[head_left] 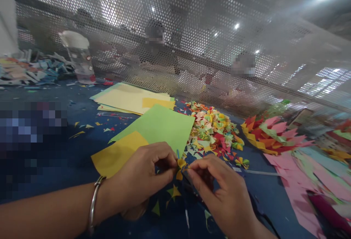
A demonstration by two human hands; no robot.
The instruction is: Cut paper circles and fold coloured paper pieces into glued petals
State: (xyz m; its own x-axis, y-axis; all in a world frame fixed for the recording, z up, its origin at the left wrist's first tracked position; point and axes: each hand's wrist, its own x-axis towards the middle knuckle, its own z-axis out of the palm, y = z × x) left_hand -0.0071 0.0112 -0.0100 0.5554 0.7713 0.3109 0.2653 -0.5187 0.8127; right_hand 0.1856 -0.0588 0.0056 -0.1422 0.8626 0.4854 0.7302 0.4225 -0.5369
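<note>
My left hand (pixel 145 177) and my right hand (pixel 219 188) meet above the dark blue table (pixel 68 151), both pinching a small folded yellow paper piece (pixel 181 164) between thumb and fingertips. A metal bangle (pixel 94 202) circles my left wrist. Just behind the hands lie a green paper sheet (pixel 161 125) and a yellow paper sheet (pixel 117 155). A heap of small folded coloured paper pieces (pixel 212 131) sits to the right of the green sheet.
A stack of pale yellow and green sheets (pixel 128 98) lies further back. Folded fan-like paper shapes (pixel 270 135) and pink sheets (pixel 301 180) fill the right. A clear jar (pixel 79 58) stands at the back left. A perforated metal screen (pixel 192 30) separates people behind it.
</note>
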